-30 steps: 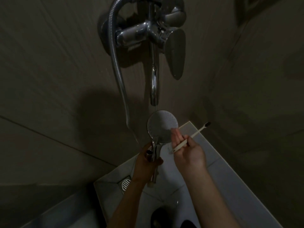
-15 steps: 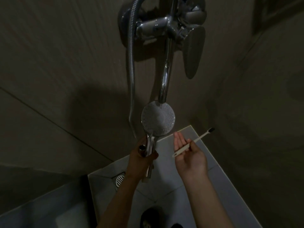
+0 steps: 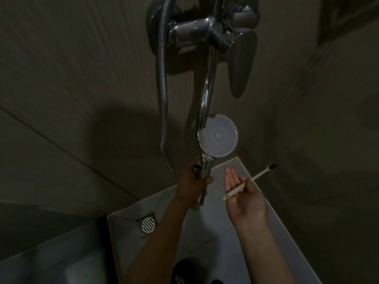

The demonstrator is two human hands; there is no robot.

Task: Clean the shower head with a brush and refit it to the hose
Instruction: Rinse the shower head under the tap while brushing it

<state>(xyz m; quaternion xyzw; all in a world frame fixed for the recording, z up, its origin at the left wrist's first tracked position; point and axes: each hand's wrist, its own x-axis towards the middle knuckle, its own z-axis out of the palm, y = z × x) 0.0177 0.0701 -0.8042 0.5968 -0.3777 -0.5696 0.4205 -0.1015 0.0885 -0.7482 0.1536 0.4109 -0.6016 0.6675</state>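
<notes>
The round shower head (image 3: 218,138) faces me with its white nozzle plate, just below the tap spout (image 3: 207,95). My left hand (image 3: 192,185) grips its chrome handle together with the loose end nut (image 3: 197,167) of the metal hose (image 3: 163,78), which hangs down from the mixer. To the right and lower, my right hand (image 3: 244,199) is palm up with straight fingers. Its thumb pins a white toothbrush (image 3: 258,176) against the palm, dark bristles pointing up and right. The brush is clear of the shower head.
The chrome mixer with its long lever (image 3: 240,62) is on the tiled wall above. A square floor drain (image 3: 148,224) sits in the pale shower floor (image 3: 225,253) at lower left. Walls meet in a corner on the right. The room is dim.
My left hand has raised the shower head up to the spout's tip. My right hand has drawn back from the nozzle plate and straightened its fingers, still keeping the toothbrush.
</notes>
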